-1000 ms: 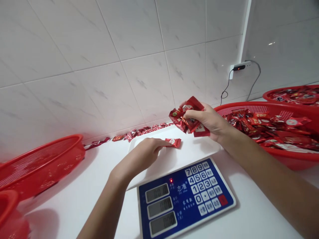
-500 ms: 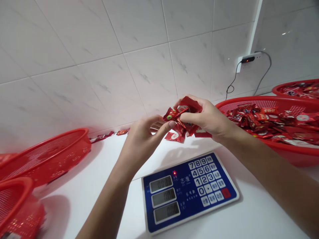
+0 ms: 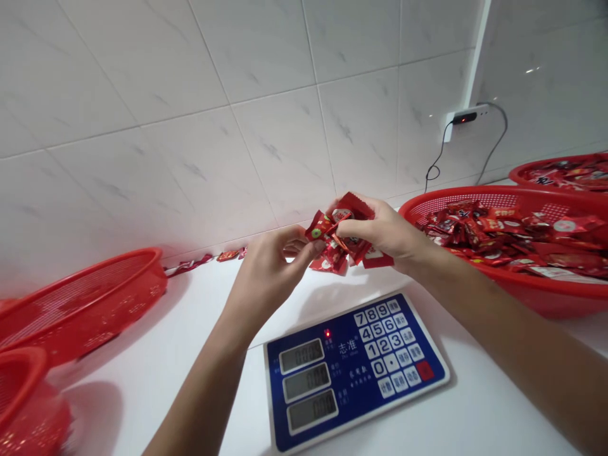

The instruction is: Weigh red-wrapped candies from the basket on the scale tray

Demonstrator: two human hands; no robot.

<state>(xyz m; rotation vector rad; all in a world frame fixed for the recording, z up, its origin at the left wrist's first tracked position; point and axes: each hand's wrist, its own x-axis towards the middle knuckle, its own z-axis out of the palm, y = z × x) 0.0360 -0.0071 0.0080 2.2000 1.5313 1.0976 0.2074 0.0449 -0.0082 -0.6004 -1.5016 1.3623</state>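
Several red wrapped packets [image 3: 354,209] are bunched in my right hand [image 3: 382,231], its thumb pressed over them. My left hand [image 3: 273,272] meets them from the left, with thumb and fingers closed on the edge of a small red packet [image 3: 318,228]. Both hands are above the white plate behind the blue keypad of a digital scale [image 3: 356,370]. More red packets hang below the fingers; whether they touch the plate I cannot tell.
At the right, a red basket [image 3: 546,291] holds many red packets, with another basket [image 3: 522,172] behind it. Two red baskets stand at the left. Loose packets [image 3: 190,265] lie along the tiled wall. A cable hangs from a wall socket.
The view has shifted slightly to the right. My left fingers have closed on a small packet's edge. The scale's top display shows a different reading.
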